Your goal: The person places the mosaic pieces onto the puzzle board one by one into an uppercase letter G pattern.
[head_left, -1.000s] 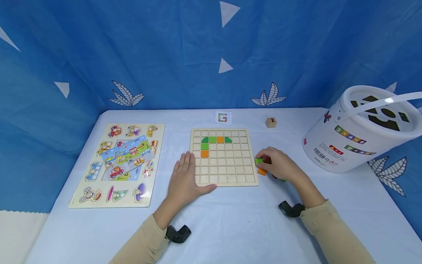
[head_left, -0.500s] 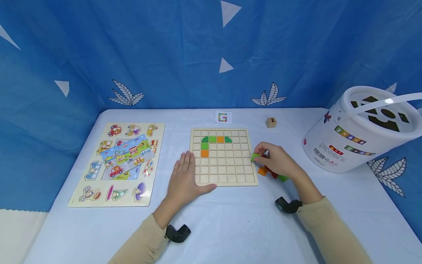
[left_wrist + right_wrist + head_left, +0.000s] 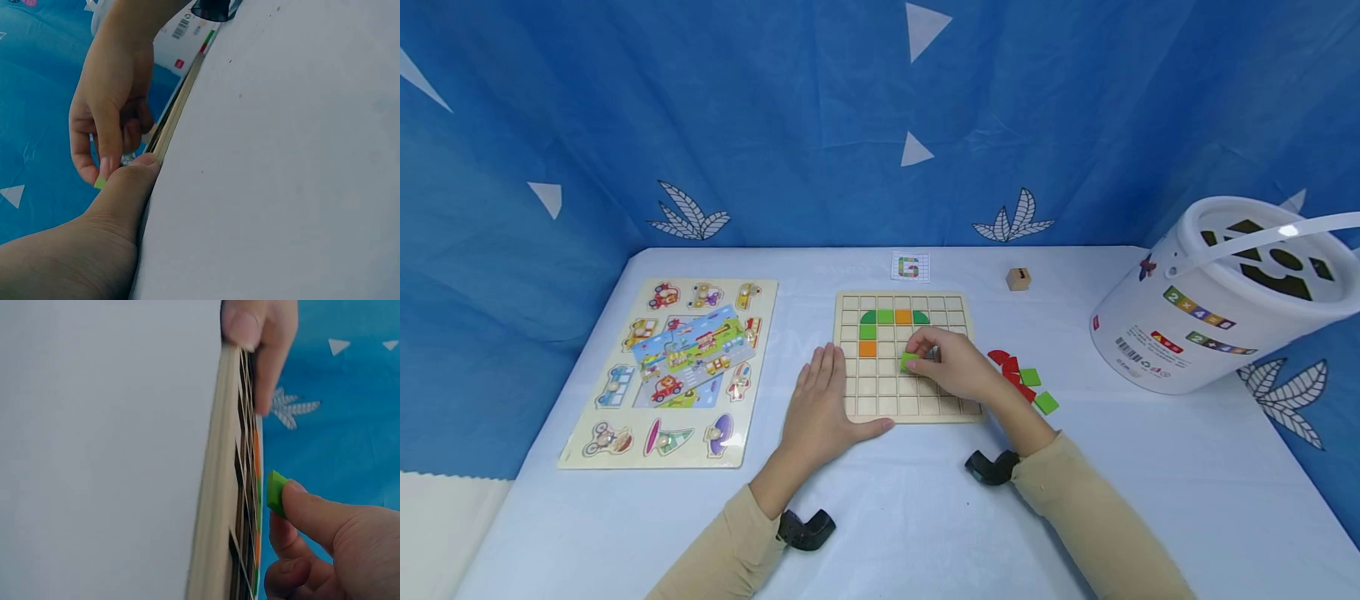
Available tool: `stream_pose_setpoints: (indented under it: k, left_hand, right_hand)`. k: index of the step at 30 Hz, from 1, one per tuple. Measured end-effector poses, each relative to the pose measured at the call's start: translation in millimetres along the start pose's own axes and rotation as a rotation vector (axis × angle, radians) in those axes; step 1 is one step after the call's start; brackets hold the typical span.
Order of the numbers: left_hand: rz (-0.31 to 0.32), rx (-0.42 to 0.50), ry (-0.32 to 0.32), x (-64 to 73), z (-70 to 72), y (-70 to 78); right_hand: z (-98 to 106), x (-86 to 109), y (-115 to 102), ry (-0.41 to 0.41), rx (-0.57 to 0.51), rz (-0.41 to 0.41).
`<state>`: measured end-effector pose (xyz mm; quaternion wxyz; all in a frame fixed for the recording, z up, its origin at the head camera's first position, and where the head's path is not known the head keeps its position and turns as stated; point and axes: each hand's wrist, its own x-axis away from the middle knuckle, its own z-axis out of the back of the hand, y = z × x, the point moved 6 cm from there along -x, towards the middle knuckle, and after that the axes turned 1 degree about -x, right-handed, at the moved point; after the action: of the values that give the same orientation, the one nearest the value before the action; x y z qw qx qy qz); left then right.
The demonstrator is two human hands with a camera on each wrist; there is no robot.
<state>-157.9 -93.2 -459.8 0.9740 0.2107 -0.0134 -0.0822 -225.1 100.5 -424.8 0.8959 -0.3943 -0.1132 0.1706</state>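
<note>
My right hand pinches a green square tile between thumb and fingers, over the middle of a wooden grid board. In the right wrist view the green tile stands off the board's face. My left hand lies along the board's left edge with straight fingers, its thumb at the front edge. Set in the board are an orange square tile, a green one above it, and a top row with dark green rounded corners. A small card showing a G pattern lies behind the board.
Several red and green tiles lie right of the board, partly beside my wrist. A wooden cube sits behind them. At the right stands a white bucket with a handle. A vehicle peg puzzle with picture cards lies left.
My right hand has carried the green tile leftward from the loose pile to over the board. The orange loose tile no longer shows. My left hand has stayed in place.
</note>
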Motion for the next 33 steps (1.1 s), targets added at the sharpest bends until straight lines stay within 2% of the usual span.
stream_pose_setpoints:
  k: [6,14,21,28,33]
  left_hand:
    - [-0.009,-0.004,0.004,-1.0,0.4,0.7]
    - [-0.012,-0.004,0.009,-1.5,1.3,0.9]
    - [-0.02,-0.014,0.015,-0.9,0.6,0.4]
    - [-0.019,-0.011,0.015,-0.6,0.3,0.3]
    - [-0.013,-0.014,0.011,0.2,-0.4,-0.8]
  right_hand:
    - [-23,-10.2,-17,-0.008,0.003,0.045]
    - [-40,-21.2,-31,0.005,0.112,0.076]
    - [-45,-21.7,-39,0.017,0.198,0.103]
    - [-44,-18.4,-40,0.025,0.238,0.132]
    - [-41,-13.5,-41,0.002,0.259,0.135]
